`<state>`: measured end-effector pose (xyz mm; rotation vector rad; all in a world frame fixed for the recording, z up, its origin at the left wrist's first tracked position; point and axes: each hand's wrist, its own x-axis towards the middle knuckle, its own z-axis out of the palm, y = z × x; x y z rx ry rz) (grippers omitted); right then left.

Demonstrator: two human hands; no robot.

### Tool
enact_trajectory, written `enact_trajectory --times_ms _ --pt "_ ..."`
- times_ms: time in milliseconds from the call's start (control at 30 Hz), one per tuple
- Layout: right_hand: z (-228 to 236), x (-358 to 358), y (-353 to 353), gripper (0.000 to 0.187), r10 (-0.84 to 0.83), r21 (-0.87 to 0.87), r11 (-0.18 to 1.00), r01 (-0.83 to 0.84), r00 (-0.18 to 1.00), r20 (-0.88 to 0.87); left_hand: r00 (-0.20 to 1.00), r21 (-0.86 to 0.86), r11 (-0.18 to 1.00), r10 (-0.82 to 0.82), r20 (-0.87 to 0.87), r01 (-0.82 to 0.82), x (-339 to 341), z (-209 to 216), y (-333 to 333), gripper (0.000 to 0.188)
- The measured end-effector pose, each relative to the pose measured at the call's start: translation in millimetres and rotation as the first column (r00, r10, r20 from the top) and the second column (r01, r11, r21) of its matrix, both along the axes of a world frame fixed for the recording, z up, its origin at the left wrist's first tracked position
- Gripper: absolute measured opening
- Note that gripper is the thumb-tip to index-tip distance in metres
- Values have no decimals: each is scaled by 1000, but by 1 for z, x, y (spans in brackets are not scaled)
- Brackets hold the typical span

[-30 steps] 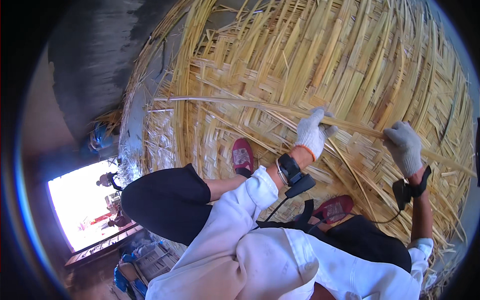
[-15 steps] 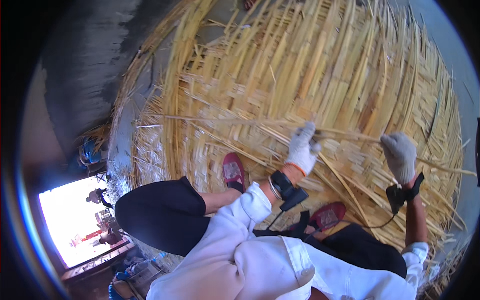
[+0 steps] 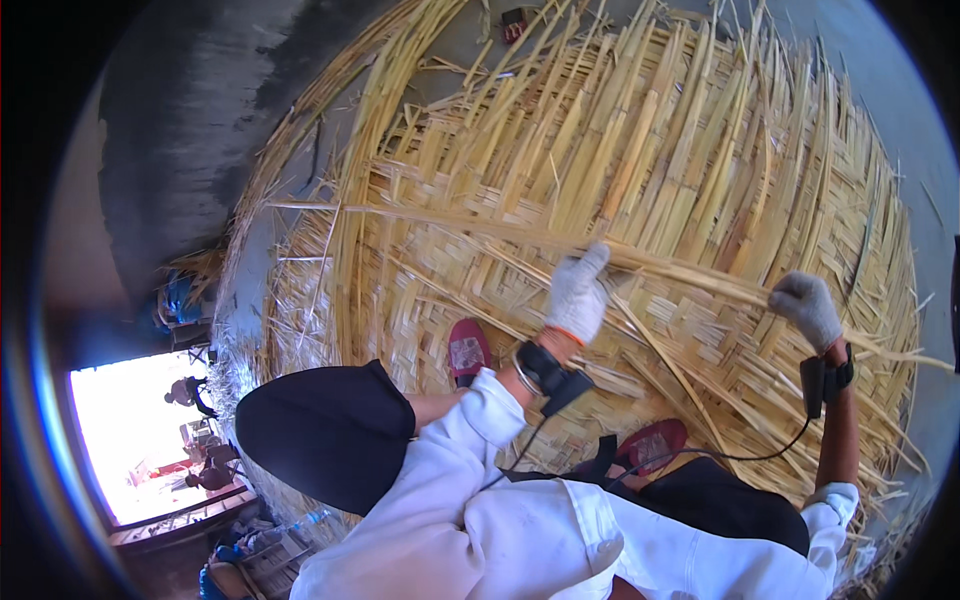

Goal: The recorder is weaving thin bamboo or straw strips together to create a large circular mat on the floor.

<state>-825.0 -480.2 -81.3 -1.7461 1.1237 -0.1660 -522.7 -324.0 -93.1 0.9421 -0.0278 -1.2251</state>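
Note:
A long, pale straw-coloured reed strip (image 3: 690, 270) stretches across the woven reed mat (image 3: 470, 330) in front of me, its thin end far to the left. My left hand (image 3: 578, 295), in a white knit glove with an orange cuff, is closed on the strip near its middle, thumb up. Farther right, my right hand (image 3: 806, 308), in a similar glove, grips the same strip, whose tail runs on past it to the right. Both hands are above the mat. Its far part has rows of long, unwoven reeds; the part near my feet is tightly plaited.
My feet in red shoes (image 3: 467, 350) rest on the mat. Loose reeds (image 3: 385, 90) lie along its left edge, with grey floor beyond. At lower left are a bright doorway (image 3: 130, 440) with people outside, and a clear plastic bottle (image 3: 312, 517). A cable (image 3: 770, 455) runs from my right wrist.
The strip now shows broader and slants down more to the right, its left end higher in view. My left hand has shifted slightly left; my right hand has turned and sits a little to the right.

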Motion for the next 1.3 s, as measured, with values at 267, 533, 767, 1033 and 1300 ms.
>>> enact_trajectory --times_ms 267,533,767,1033,1300 --pt "37 45 27 34 202 57 978 -201 979 -19 974 190 981 -82 209 42 -45 -2 -7 25" --pt "11 27 20 23 -12 262 964 39 994 -105 976 58 987 -154 154 147 -22 -4 -5 25" --pt "12 6 12 21 -93 475 875 90 995 -16 962 19 985 -172 212 172 -4 0 -8 28" --pt "26 7 25 18 2 -119 993 -14 995 -100 674 328 940 -181 717 -97 -7 -7 -10 27" --pt "4 -54 -12 15 -63 261 956 136 961 -270 960 -95 995 35 277 -9 35 15 -12 26"
